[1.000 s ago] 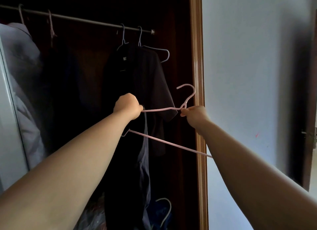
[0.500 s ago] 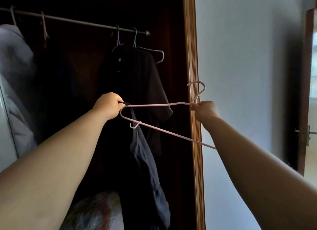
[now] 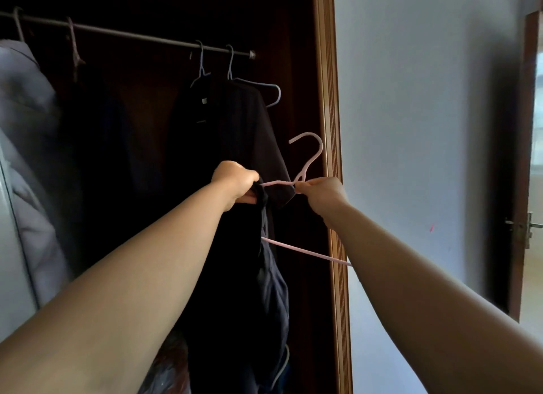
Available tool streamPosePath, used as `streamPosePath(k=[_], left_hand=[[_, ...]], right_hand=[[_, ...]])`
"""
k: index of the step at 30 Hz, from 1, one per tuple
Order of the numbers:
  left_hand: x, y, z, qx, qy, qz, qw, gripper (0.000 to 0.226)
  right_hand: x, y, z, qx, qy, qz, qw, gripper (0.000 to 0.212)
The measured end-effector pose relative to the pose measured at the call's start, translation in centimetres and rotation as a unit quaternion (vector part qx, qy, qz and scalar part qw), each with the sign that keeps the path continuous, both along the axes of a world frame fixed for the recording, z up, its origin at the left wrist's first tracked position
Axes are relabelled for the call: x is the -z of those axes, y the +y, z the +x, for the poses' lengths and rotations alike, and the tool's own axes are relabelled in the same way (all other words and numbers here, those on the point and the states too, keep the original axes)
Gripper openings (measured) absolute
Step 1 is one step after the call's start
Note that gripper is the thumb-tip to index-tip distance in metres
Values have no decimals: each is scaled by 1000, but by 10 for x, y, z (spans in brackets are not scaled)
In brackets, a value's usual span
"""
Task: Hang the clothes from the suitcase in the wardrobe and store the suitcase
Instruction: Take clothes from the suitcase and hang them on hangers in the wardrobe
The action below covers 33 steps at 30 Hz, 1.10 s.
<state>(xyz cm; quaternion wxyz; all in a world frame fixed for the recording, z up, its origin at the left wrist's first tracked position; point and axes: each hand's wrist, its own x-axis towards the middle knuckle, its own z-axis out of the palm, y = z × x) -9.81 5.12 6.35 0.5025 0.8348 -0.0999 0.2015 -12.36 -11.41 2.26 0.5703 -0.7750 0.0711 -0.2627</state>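
- Left hand (image 3: 235,185) grips dark garment (image 3: 264,290) on pink hanger (image 3: 313,161), now closer to right hand (image 3: 320,195) than before.
- Right hand pinches the hanger's neck.
- Garment droops at 6 o'clock; wardrobe rail (image 3: 132,36), 11 o'clock, unreached.

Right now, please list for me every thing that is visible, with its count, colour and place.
pink hanger: one, pink, held up before the open wardrobe, not on the rail
dark garment: one, dark navy, hanging down from the left hand
rail: one, grey metal, across the wardrobe top
hooks on the rail: four, two pinkish at left, two pale at right
dark shirt: one, near black, hanging at the rail's right end
pale garment: one, light grey, far left
wardrobe frame: one, brown wood, centre
wall: one, pale blue-grey, right
door: one, brown, far right edge
left hand: one, grips the dark garment
right hand: one, pinches the pink hanger below its hook
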Motion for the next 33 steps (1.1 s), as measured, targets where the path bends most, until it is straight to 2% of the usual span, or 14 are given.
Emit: streamPosePath(k=[4, 5, 6, 7, 9, 10, 11, 15, 18, 21, 24, 27, 29, 33], left_hand=[[-8, -20, -14, 179, 66, -75, 979, 15], [-9, -21, -14, 194, 70, -51, 977, 17], [-12, -20, -13, 168, 49, 14, 985, 19], [-14, -16, -7, 102, -3, 141, 985, 23], [-16, -7, -3, -64, -105, 380, 917, 36], [-16, -2, -3, -90, -125, 422, 893, 41], [-16, 2, 1, -73, -125, 421, 896, 43], [-9, 7, 9, 69, -104, 289, 949, 29], [-2, 9, 16, -4, -95, 264, 960, 26], [3, 13, 21, -57, -62, 183, 980, 28], [2, 12, 22, -53, -58, 121, 990, 32], [0, 6, 17, -18, -75, 87, 993, 27], [-3, 2, 14, 10, -90, 79, 993, 24], [-8, -5, 7, 58, -102, 54, 992, 31]], right_hand=[[1, 9, -1, -28, -21, 1, 999, 17], [1, 9, -1, -29, -27, 0, 999, 19], [0, 9, -2, -27, -32, -1, 999, 21], [-1, 8, -3, -27, -36, 1, 999, 21], [-4, 5, -4, -27, -43, 7, 999, 23], [-5, 3, -4, -25, -46, 9, 999, 24], [-6, 2, -5, -23, -50, 9, 998, 25], [-9, 0, -4, -28, -64, -3, 998, 23], [-7, -3, 3, 7, -96, -7, 995, 20], [-3, -12, 1, 58, -114, -77, 989, 19], [4, -15, -12, -49, 13, -121, 991, 23], [17, -12, -13, -95, 145, -166, 971, 37], [26, -10, -10, -113, 167, -154, 967, 43], [36, -6, -5, -90, 154, -217, 960, 25]])
